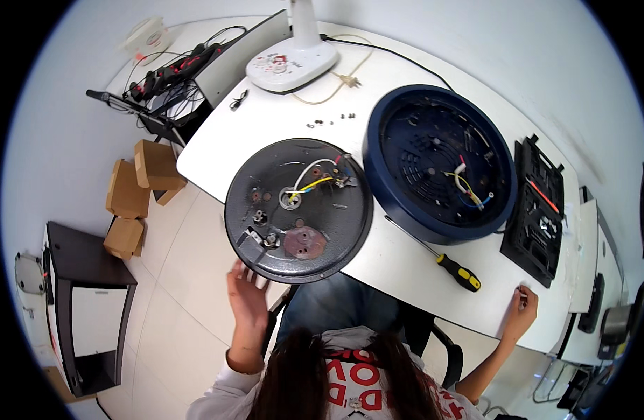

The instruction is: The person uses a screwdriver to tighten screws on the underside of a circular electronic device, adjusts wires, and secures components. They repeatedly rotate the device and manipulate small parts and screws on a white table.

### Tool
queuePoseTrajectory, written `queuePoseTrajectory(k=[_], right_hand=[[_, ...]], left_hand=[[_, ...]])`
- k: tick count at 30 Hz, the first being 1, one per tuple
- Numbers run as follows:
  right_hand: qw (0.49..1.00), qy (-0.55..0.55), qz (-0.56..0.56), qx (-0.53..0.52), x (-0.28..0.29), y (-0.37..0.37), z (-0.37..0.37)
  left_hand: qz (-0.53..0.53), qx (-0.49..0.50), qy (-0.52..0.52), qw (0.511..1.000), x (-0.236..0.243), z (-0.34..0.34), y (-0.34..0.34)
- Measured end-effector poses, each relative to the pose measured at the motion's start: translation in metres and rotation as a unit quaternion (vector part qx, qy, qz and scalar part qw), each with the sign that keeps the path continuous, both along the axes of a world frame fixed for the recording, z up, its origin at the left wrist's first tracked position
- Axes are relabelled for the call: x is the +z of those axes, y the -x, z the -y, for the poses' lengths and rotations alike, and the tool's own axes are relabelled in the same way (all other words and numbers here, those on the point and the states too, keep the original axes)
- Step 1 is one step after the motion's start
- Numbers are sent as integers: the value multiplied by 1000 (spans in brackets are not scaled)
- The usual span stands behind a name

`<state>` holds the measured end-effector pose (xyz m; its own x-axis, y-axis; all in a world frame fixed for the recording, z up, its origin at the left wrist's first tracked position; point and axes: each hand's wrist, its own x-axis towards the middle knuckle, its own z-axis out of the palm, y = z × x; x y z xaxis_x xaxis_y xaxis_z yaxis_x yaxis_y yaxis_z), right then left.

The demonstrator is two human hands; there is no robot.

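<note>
A round dark metal base plate (pixel 322 259), with wires, terminals and a rusty patch on its inner side, juts over the table's front edge. At its near left rim is my left hand (pixel 249 301), the fingers reaching under the edge and their tips hidden. To the right sits a deep blue round housing (pixel 378 183) with loose wires inside. A yellow-and-black screwdriver (pixel 459 271) lies in front of it, shaft pointing to the housing. My right hand (pixel 521 311) rests on the table at the right with curled fingers; whatever may be between them is too small to make out.
Several small screws (pixel 319 122) lie behind the plate. Farther back stand a white pedestal (pixel 287 64) and a plug with its cord (pixel 349 81). A black tool case (pixel 519 241) lies open at the right. Cardboard boxes (pixel 128 189) and a dark cabinet (pixel 91 262) stand at the left.
</note>
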<state>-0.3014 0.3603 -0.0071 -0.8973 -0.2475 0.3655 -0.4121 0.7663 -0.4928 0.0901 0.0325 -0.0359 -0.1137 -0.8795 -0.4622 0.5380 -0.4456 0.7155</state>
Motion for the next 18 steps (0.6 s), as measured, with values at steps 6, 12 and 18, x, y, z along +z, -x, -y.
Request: queuePoseTrajectory(k=[6, 12, 18], right_hand=[[1000, 5, -5, -12, 0, -1, -1], [1000, 0, -6, -18, -8, 5, -7], [999, -2, -39, -29, -16, -2, 0]], left_hand=[[340, -9, 346, 874, 33, 96, -16], [406, -276, 588, 643, 100, 198, 74], [445, -396, 625, 505, 85, 260, 168]])
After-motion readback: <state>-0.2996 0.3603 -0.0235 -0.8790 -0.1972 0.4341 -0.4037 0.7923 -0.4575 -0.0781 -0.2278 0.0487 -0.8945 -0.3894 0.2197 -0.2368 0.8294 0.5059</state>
